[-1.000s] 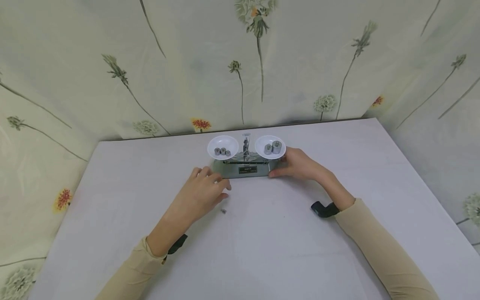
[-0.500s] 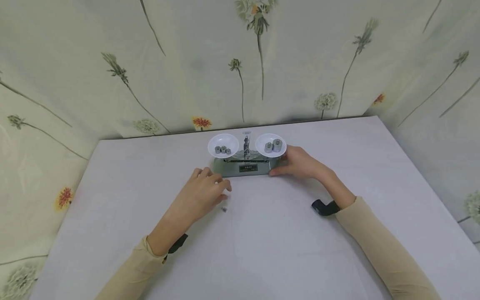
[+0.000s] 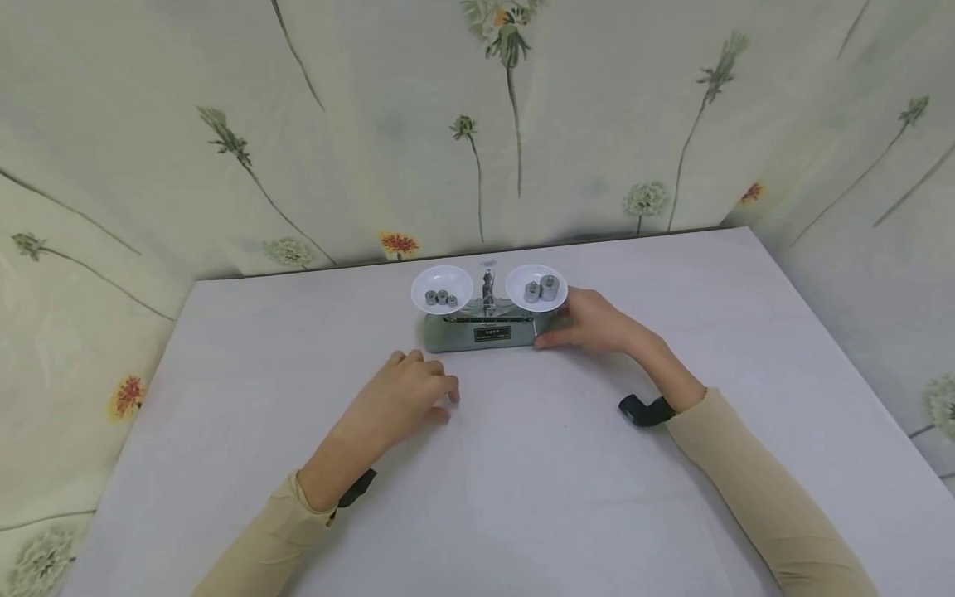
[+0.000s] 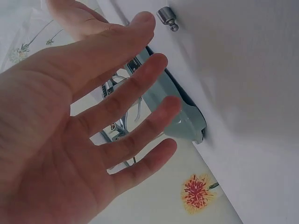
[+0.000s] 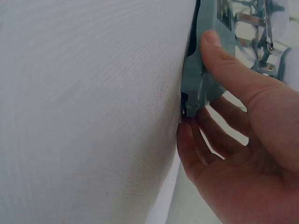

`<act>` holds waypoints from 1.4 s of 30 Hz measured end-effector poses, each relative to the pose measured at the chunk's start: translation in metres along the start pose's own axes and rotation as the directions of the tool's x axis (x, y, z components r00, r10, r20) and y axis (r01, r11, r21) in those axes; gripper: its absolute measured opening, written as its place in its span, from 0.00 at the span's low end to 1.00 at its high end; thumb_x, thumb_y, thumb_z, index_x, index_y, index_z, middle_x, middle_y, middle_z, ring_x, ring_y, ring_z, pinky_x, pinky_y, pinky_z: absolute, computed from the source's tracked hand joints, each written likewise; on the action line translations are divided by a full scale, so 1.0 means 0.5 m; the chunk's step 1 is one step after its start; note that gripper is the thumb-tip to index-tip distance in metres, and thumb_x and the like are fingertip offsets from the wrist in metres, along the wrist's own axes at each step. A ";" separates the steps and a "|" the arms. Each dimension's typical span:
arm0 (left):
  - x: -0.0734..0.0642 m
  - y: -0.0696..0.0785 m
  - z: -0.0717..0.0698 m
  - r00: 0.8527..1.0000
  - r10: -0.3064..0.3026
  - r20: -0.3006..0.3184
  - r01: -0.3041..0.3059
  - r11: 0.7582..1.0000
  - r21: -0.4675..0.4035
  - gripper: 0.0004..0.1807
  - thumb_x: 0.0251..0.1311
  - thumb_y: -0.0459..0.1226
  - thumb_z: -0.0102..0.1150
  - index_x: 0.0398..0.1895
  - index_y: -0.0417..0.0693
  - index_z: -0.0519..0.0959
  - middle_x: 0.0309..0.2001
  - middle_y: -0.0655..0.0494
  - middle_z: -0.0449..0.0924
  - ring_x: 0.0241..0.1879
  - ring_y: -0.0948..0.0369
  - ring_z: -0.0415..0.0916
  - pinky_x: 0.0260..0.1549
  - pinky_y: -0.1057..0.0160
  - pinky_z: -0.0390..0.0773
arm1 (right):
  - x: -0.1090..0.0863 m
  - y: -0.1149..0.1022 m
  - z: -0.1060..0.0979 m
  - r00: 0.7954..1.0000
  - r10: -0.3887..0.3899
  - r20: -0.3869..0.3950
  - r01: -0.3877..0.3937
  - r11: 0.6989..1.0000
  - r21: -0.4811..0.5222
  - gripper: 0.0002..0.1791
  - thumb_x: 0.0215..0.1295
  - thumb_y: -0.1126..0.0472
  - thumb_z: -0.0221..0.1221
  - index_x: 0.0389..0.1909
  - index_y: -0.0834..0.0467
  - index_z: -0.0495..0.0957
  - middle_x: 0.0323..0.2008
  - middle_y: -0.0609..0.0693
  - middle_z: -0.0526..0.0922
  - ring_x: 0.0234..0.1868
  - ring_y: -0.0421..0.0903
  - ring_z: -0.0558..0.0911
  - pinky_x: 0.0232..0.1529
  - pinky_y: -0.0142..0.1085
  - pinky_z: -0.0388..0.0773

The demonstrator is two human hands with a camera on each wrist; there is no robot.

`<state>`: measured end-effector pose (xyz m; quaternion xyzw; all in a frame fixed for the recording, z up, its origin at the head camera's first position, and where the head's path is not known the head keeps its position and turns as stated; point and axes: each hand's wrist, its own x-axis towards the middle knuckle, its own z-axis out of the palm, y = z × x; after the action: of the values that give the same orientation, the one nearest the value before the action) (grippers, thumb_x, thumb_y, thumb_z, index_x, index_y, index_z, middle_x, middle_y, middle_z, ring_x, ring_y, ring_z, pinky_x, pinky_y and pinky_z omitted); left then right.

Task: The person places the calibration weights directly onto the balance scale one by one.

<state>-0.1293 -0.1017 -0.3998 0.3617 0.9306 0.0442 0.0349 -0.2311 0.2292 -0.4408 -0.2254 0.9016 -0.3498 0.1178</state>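
A pan balance [image 3: 488,333] with a grey-green base stands toward the back of the table. Its left white pan [image 3: 442,282] bears three small metal weights [image 3: 442,297]; two larger weights [image 3: 549,287] sit in the right pan [image 3: 522,300]. My right hand [image 3: 597,323] grips the right end of the base, thumb [image 5: 224,63] on the front face and fingers round the end. In front of the left end hovers my left hand [image 3: 399,398], its fingers spread and holding nothing. A small knobbed weight [image 4: 167,17] lies on the table by its fingertips, hidden by the hand in the head view.
White cloth covers the table [image 3: 537,481]. Behind it hangs a flower-patterned curtain [image 3: 373,166], close past the back edge. Black wrist mounts [image 3: 645,410] stick out beneath both forearms.
My left hand has drawn back slightly toward me and now covers the loose weight in the head view. The right hand keeps its hold on the balance.
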 end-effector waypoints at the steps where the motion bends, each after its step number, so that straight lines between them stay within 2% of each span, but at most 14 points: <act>1: 0.000 0.000 0.002 1.000 -0.003 0.005 0.003 1.000 -0.002 0.10 0.57 0.41 0.81 0.40 0.59 0.90 0.40 0.57 0.90 0.42 0.50 0.79 0.45 0.52 0.77 | 0.001 0.000 -0.001 1.000 0.002 0.001 -0.002 1.000 0.001 0.48 0.58 0.56 0.81 0.78 0.57 0.68 0.71 0.58 0.81 0.69 0.61 0.82 0.71 0.57 0.79; 10: 0.003 0.006 0.011 1.000 -0.015 0.019 0.014 0.999 0.032 0.08 0.56 0.41 0.83 0.36 0.60 0.91 0.41 0.58 0.90 0.43 0.52 0.77 0.48 0.52 0.77 | 0.003 -0.001 0.000 1.000 0.006 0.005 -0.006 1.000 0.004 0.48 0.58 0.55 0.81 0.78 0.57 0.68 0.70 0.58 0.81 0.69 0.62 0.82 0.71 0.57 0.79; 18: 0.003 0.004 0.014 0.999 -0.043 0.026 0.042 0.999 0.009 0.07 0.57 0.39 0.82 0.33 0.58 0.89 0.39 0.58 0.89 0.41 0.53 0.76 0.47 0.54 0.76 | 0.000 0.000 0.000 1.000 0.008 0.004 -0.008 1.000 0.005 0.48 0.58 0.55 0.81 0.77 0.57 0.68 0.70 0.58 0.81 0.69 0.61 0.82 0.71 0.58 0.79; 24: 0.002 0.000 0.019 1.000 -0.018 -0.017 0.018 1.000 0.010 0.08 0.59 0.35 0.80 0.34 0.55 0.87 0.37 0.58 0.90 0.40 0.54 0.76 0.45 0.56 0.75 | 0.000 -0.002 -0.001 1.000 0.011 0.004 -0.011 1.000 0.000 0.49 0.58 0.54 0.81 0.78 0.57 0.67 0.71 0.58 0.81 0.69 0.62 0.82 0.70 0.58 0.79; 31: -0.001 -0.005 0.022 0.994 0.037 -0.107 -0.028 0.996 0.085 0.08 0.64 0.35 0.75 0.35 0.54 0.83 0.32 0.60 0.89 0.34 0.55 0.74 0.39 0.59 0.72 | 0.000 -0.005 -0.004 1.000 0.015 0.004 -0.015 1.000 0.001 0.49 0.58 0.55 0.81 0.78 0.57 0.67 0.71 0.58 0.80 0.69 0.62 0.82 0.70 0.58 0.79; 36: 0.002 -0.006 0.021 0.993 0.034 -0.109 -0.024 0.995 0.094 0.08 0.64 0.36 0.75 0.35 0.54 0.82 0.31 0.60 0.87 0.34 0.55 0.74 0.40 0.58 0.73 | 0.001 -0.006 -0.003 1.000 0.005 0.007 -0.005 1.000 0.007 0.49 0.58 0.56 0.81 0.78 0.57 0.68 0.71 0.58 0.81 0.69 0.62 0.83 0.70 0.57 0.80; 42: 0.002 -0.007 0.018 0.990 0.027 -0.139 -0.013 0.995 0.103 0.07 0.63 0.35 0.76 0.34 0.54 0.85 0.34 0.59 0.87 0.37 0.55 0.75 0.42 0.57 0.75 | 0.002 -0.005 -0.001 1.000 -0.001 0.005 0.001 1.000 0.014 0.49 0.58 0.56 0.81 0.78 0.57 0.68 0.71 0.58 0.80 0.69 0.62 0.83 0.70 0.58 0.80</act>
<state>-0.1316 -0.1029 -0.4091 0.3685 0.9281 0.0223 -0.0494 -0.2316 0.2274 -0.4388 -0.2259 0.8988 -0.3555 0.1214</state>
